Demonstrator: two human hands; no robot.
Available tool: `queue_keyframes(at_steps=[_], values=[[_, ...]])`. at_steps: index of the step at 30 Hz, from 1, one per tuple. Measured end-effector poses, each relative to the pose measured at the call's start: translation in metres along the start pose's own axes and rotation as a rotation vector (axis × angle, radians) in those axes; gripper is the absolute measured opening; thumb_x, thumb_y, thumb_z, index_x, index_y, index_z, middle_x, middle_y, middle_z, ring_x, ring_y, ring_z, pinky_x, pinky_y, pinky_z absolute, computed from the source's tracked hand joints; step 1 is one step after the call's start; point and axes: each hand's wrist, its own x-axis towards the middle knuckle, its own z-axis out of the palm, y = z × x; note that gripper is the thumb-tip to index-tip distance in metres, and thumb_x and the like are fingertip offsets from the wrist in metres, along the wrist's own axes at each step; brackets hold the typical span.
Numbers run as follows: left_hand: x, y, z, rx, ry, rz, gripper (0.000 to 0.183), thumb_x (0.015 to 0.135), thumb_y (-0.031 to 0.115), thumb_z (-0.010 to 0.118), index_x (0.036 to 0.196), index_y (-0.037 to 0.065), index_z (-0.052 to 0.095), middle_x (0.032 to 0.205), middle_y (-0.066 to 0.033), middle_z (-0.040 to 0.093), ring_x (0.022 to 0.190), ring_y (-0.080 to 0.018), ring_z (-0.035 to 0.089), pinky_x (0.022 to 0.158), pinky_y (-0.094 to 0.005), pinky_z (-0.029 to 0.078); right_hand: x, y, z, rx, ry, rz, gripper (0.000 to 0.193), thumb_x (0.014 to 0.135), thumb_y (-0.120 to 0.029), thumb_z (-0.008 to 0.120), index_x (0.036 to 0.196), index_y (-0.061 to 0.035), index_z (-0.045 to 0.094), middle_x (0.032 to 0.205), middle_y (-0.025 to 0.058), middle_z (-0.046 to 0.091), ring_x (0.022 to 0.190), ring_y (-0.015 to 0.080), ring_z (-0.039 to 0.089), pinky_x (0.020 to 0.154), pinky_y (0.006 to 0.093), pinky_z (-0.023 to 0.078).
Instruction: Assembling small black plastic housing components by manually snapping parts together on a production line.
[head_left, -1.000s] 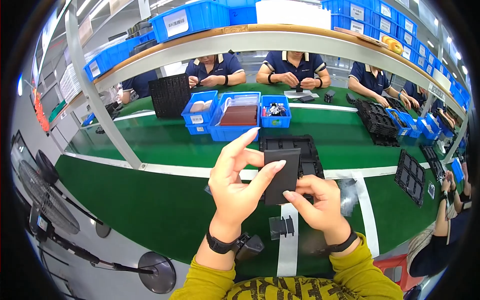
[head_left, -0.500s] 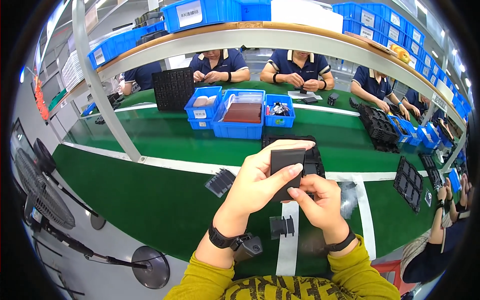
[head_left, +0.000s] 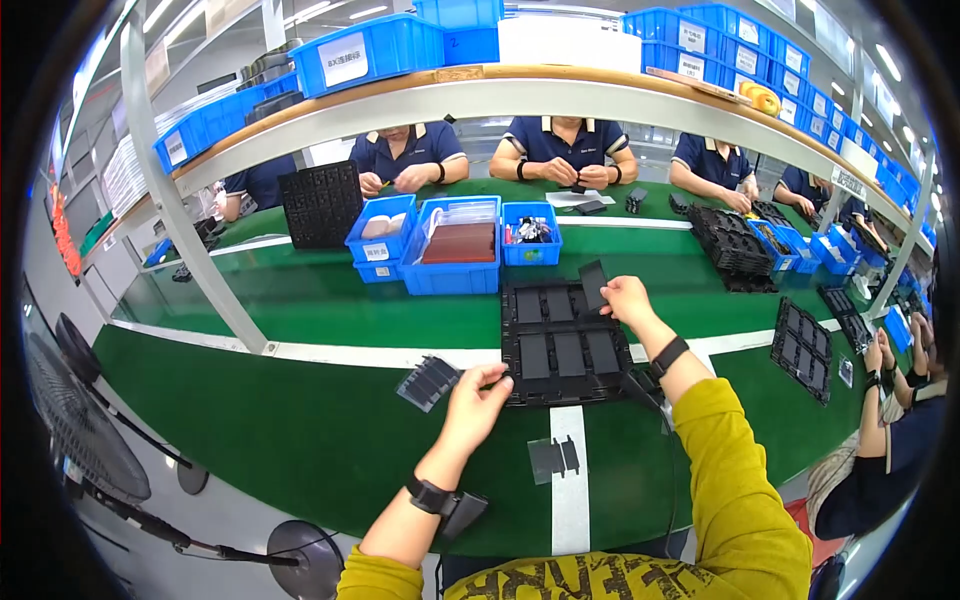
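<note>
My right hand (head_left: pixel 627 299) pinches a flat black rectangular piece (head_left: pixel 593 285) by its right side. It holds the piece tilted over the far right part of a black compartmented tray (head_left: pixel 560 392). Several similar black pieces (head_left: pixel 535 356) lie in the tray in two rows. At the tray's near left edge is my left hand (head_left: pixel 474 408), thumb and fingertips closed on the rim. Black strips on clear film (head_left: pixel 428 383) lie just left of that hand. Another small film with black strips (head_left: pixel 553 458) rests nearer to me, partly over a white line.
Blue bins (head_left: pixel 452 278) stand beyond the tray on the green table (head_left: pixel 300 400). A shelf beam (head_left: pixel 560 95) crosses above, its post (head_left: pixel 195 220) on the left. More black trays (head_left: pixel 802 348) lie at right. Co-workers sit opposite and at right; fans stand left.
Both hands held the black piece close to me before. My left hand has let go and moved left to the tray's edge; my right hand has carried the piece out over the tray.
</note>
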Motion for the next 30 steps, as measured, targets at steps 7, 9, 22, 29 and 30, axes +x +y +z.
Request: queue_keyframes(at_steps=[7, 9, 22, 29, 30], values=[[-0.010, -0.025, 0.010, 0.445, -0.058, 0.192, 0.041, 0.081, 0.020, 0.061, 0.116, 0.002, 0.051, 0.119, -0.0174, 0.046, 0.114, -0.0328, 0.043, 0.096, -0.0409, 0.035, 0.016, 0.024, 0.018, -0.297, 0.030, 0.058, 0.017, 0.079, -0.018, 0.064, 0.083, -0.0012, 0.065, 0.060, 0.0081, 0.062, 0.052, 0.0149, 0.062, 0.053, 0.0315, 0.048], [-0.009, -0.026, 0.011, 0.472, -0.057, 0.198, 0.043, 0.081, 0.021, 0.061, 0.118, 0.002, 0.049, 0.120, -0.0174, 0.046, 0.115, -0.0327, 0.042, 0.096, -0.0414, 0.034, 0.017, 0.028, 0.020, -0.284, 0.034, 0.059, 0.021, 0.078, -0.021, 0.065, 0.085, -0.0014, 0.067, 0.061, 0.0090, 0.064, 0.056, 0.0162, 0.063, 0.058, 0.0313, 0.049], [-0.011, -0.024, 0.019, 0.631, -0.179, 0.208, 0.056, 0.086, 0.029, 0.054, 0.133, 0.004, 0.036, 0.138, -0.0273, 0.028, 0.125, -0.0384, 0.033, 0.103, -0.0472, 0.024, -0.025, 0.029, 0.009, -0.601, -0.240, -0.480, 0.035, 0.085, -0.024, 0.050, 0.108, 0.0028, 0.057, 0.110, 0.0227, 0.057, 0.103, 0.0357, 0.055, 0.091, 0.0412, 0.042], [-0.009, -0.028, 0.011, 0.595, -0.184, 0.232, 0.059, 0.083, 0.026, 0.058, 0.133, 0.003, 0.036, 0.138, -0.0286, 0.027, 0.124, -0.0423, 0.034, 0.101, -0.0452, 0.029, -0.036, 0.043, -0.006, -0.340, -0.094, -0.415, 0.044, 0.086, -0.027, 0.051, 0.118, 0.0043, 0.051, 0.119, 0.0227, 0.053, 0.113, 0.0347, 0.049, 0.097, 0.0382, 0.038], [-0.012, -0.025, 0.007, 0.588, -0.182, 0.229, 0.058, 0.083, 0.024, 0.059, 0.132, 0.003, 0.036, 0.139, -0.0275, 0.027, 0.124, -0.0425, 0.033, 0.102, -0.0447, 0.029, -0.038, 0.044, -0.019, -0.294, -0.042, -0.381, 0.043, 0.085, -0.025, 0.053, 0.116, 0.0042, 0.052, 0.118, 0.0224, 0.054, 0.112, 0.0342, 0.050, 0.097, 0.0377, 0.038]])
